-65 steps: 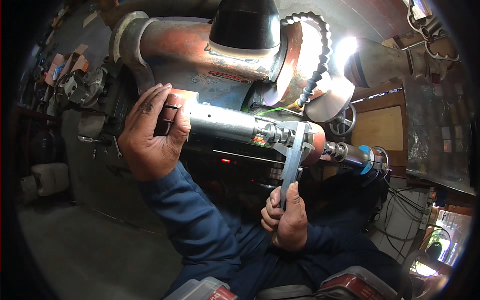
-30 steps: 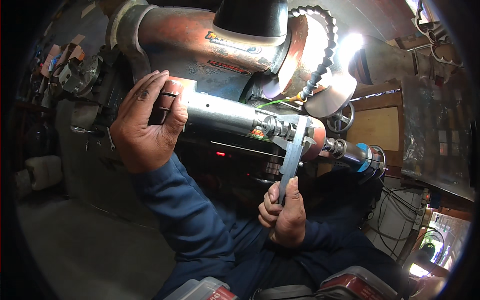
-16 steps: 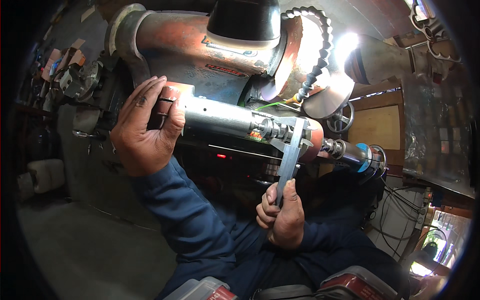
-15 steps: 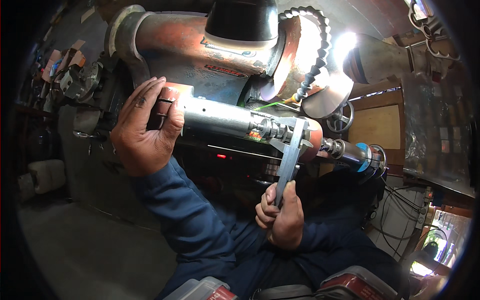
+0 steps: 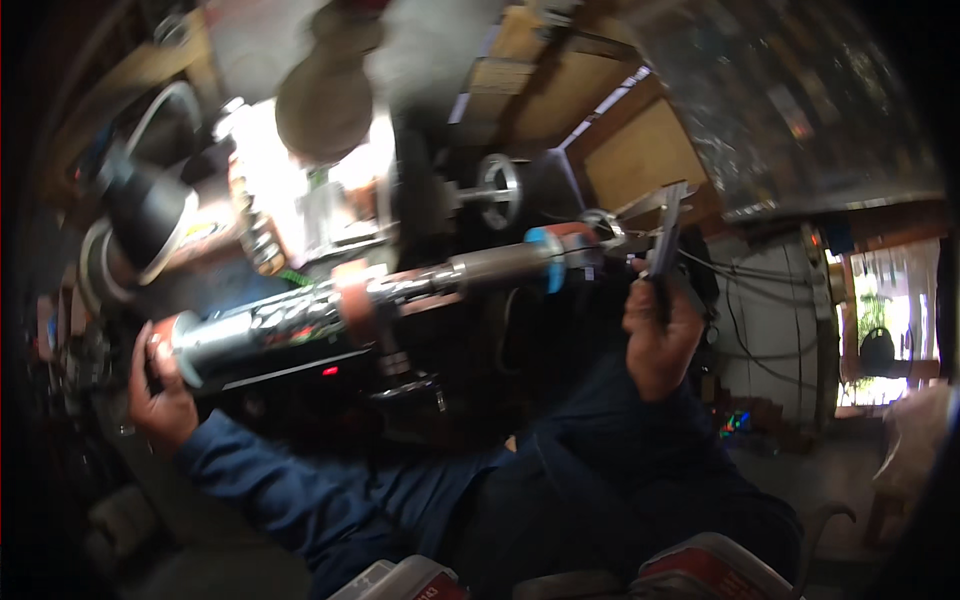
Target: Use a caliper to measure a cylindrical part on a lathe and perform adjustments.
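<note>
While the view is blurred by motion, the main shapes can be made out.

Shaft: a long metal shaft (image 5: 330, 310) is seen lying nearly level across the middle, its shiny left end lower, an orange band near the centre and a blue band (image 5: 545, 258) toward the thinner right end.

Left hand: the left hand (image 5: 160, 395) is closed around the left end of the shaft, fingers wrapped over the rim.

Right hand: the right hand (image 5: 658, 335) is clamped on a grey caliper (image 5: 665, 235) — held upright, just right of the shaft's right tip; whether it touches the tip cannot be told.

Hands: set well apart, one at each end.

Surface: the shaft is carried on a dark machine bed (image 5: 420, 380) with a small red light below it.

Room: a dim workshop, with wooden boards (image 5: 640, 150) behind and a bright doorway (image 5: 880, 320) at far right.

Around: a lit lamp (image 5: 325, 110) hangs above the shaft, a handwheel (image 5: 497, 190) sits behind it, and cables (image 5: 745, 300) trail down the right wall — blue sleeves fill the foreground.
</note>
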Demonstrator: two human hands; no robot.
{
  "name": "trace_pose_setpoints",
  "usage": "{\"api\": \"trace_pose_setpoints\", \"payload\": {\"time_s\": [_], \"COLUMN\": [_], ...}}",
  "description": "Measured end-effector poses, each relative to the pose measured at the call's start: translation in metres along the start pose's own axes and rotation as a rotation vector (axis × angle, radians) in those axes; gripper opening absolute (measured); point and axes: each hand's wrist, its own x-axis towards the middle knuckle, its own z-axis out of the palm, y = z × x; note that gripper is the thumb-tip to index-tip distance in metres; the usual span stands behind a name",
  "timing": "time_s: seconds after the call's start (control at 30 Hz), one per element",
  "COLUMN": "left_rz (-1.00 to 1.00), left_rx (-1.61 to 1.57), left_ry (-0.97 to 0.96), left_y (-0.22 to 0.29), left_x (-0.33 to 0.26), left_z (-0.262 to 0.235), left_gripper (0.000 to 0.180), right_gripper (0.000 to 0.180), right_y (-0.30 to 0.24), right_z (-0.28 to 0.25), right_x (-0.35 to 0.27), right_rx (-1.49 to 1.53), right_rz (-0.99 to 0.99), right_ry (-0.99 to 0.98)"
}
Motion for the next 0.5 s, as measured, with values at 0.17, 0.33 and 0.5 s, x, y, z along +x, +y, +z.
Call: {"api": "trace_pose_setpoints", "payload": {"time_s": [0.17,0.33,0.5], "left_rz": [0.026,-0.124,-0.125], "left_rx": [0.032,-0.179,-0.056], "left_ry": [-0.075,-0.13,-0.241], "left_y": [-0.005,-0.049,-0.06], "left_x": [0.002,0.006,0.02], "left_z": [0.007,0.005,0.005], "left_gripper": [0.03,0.029,0.028], "right_gripper": [0.037,0.037,0.04], "right_y": [0.111,0.258,0.369], "right_z": [-0.132,-0.195,-0.214], "right_x": [0.055,0.072,0.081], "right_rx": [-0.383,-0.704,-0.98], "right_rz": [0.079,0.283,0.489], "right_ry": [0.431,0.37,0.175]}}
